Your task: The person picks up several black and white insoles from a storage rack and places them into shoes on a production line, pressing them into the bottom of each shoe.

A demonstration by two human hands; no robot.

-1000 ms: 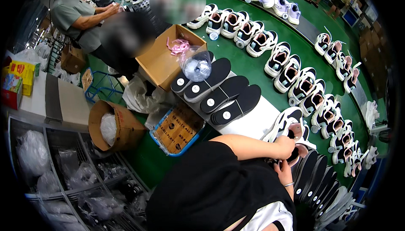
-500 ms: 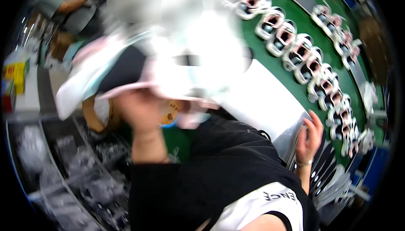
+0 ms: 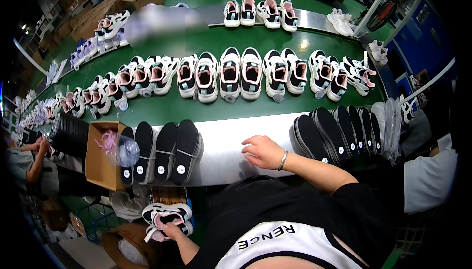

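Low at the left, below the bench edge, my left hand (image 3: 173,231) grips a pair of white and black sneakers (image 3: 169,216) with pink linings. Its fingertips are partly hidden by the shoes. Over the bare metal strip of the bench (image 3: 221,143) hangs my right hand (image 3: 263,152), fingers apart and holding nothing, a silver bracelet on its wrist. Stacks of black insoles (image 3: 186,146) lie to its left, some held with bands. More black insoles (image 3: 327,131) stand in a row to its right.
Similar sneakers (image 3: 229,74) line the green belt beyond the metal strip, with more on a far ledge. A cardboard box (image 3: 101,158) holding a plastic container stands at the bench's left end. Below sits a round brown bin (image 3: 110,244). Co-workers sit at both sides.
The view has swung round toward the bench. My left hand has gone from raised in front, blurred with the sneakers, to low at the left. My right hand now is over the metal strip.
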